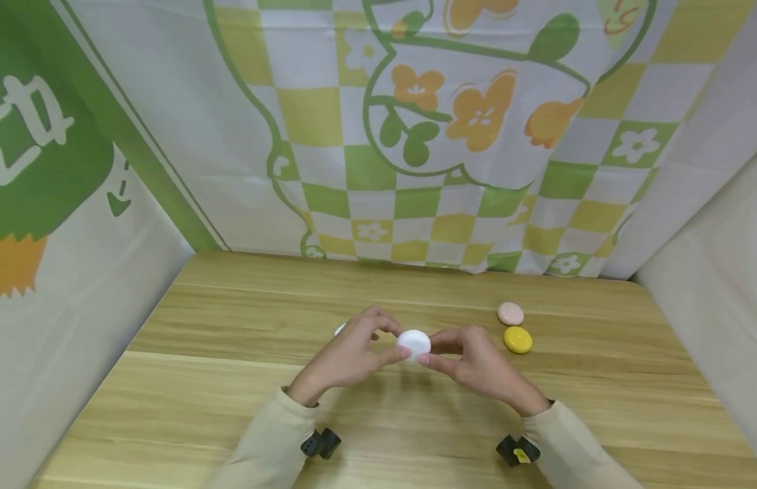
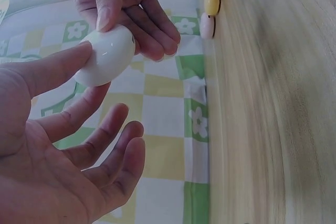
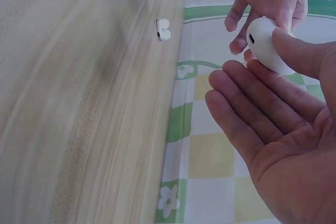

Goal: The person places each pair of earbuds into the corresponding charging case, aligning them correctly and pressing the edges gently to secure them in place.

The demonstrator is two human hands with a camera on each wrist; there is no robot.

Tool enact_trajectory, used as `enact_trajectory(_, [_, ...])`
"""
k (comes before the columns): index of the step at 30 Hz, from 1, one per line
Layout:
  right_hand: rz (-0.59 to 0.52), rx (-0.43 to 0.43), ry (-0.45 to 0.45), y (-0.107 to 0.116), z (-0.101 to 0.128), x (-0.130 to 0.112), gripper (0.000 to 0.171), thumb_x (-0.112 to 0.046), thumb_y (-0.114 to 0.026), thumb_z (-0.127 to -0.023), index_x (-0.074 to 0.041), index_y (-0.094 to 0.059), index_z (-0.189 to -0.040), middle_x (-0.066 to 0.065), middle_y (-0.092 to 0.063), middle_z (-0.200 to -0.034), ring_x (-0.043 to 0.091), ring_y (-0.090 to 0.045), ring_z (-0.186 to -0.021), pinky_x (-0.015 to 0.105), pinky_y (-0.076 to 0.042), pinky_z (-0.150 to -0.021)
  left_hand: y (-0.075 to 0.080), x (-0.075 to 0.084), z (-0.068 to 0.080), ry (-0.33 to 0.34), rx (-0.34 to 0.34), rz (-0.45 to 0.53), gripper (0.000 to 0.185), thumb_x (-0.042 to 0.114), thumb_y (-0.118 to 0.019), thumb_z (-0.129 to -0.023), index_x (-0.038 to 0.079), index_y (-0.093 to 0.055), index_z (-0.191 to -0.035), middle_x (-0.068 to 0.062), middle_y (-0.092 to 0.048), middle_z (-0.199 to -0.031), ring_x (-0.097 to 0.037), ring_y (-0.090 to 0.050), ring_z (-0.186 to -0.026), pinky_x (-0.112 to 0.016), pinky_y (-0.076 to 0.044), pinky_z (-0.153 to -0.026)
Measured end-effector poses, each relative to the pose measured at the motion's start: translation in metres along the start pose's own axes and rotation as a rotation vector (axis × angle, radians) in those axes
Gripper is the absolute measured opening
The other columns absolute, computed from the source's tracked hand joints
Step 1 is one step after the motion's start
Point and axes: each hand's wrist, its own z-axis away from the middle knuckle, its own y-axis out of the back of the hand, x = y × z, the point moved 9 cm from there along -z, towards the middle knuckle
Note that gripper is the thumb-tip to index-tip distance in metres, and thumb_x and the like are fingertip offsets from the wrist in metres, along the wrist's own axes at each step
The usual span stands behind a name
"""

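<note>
Both hands hold a round, glossy white case (image 1: 414, 342) above the wooden table. My left hand (image 1: 352, 351) pinches its left side between thumb and forefinger, the other fingers loosely bent in the left wrist view. From the opposite side, my right hand (image 1: 477, 361) pinches it with the thumb on top and fingers beneath. A small dark slot shows in the case's edge in the right wrist view. Beyond the left hand lies a small white piece (image 3: 163, 30) with a dark edge, mostly hidden by that hand in the head view.
To the right of the hands, a pink round case (image 1: 510, 313) and a yellow one (image 1: 517, 339) lie close together on the table (image 1: 231, 401). A checked, flowered cloth (image 1: 378, 170) hangs along the back edge, with more cloth walls at both sides.
</note>
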Motion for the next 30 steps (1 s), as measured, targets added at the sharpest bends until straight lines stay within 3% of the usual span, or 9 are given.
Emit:
enact_trajectory(13, [-0.011,0.01,-0.004,0.0022,0.0014,0.0001,0.024,-0.02,-0.077,-0.093,-0.006,-0.077,-0.112,0.007,-0.075,-0.111,0.028,-0.07,-0.106,0.053,-0.053,-0.094,-0.0009,0.002,-0.0002,-0.014,-0.015,0.003,0.019,0.021,-0.073,-0.096,0.005,-0.072,-0.106,-0.012,-0.061,-0.124,-0.026,-0.054,-0.118,-0.051,-0.046,-0.1])
enact_trajectory(22, [0.006,0.067,0.024,0.0046,0.003,-0.0017,0.02,-0.014,-0.077,-0.092,-0.003,-0.078,-0.108,0.007,-0.076,-0.108,0.024,-0.071,-0.105,0.045,-0.055,-0.093,0.0032,0.0006,-0.0002,0.001,0.02,0.021,0.026,0.028,-0.075,-0.094,0.01,-0.072,-0.113,-0.005,-0.059,-0.121,-0.028,-0.054,-0.119,-0.05,-0.047,-0.099])
enact_trajectory(30, [-0.024,0.101,0.05,0.0055,0.0046,-0.0062,0.019,-0.012,-0.078,-0.091,-0.003,-0.078,-0.107,0.006,-0.076,-0.106,0.022,-0.071,-0.105,0.043,-0.055,-0.093,0.0047,0.0068,-0.002,-0.053,0.049,0.033,0.019,0.025,-0.072,-0.097,0.009,-0.071,-0.107,-0.006,-0.061,-0.121,-0.026,-0.054,-0.119,-0.052,-0.047,-0.098])
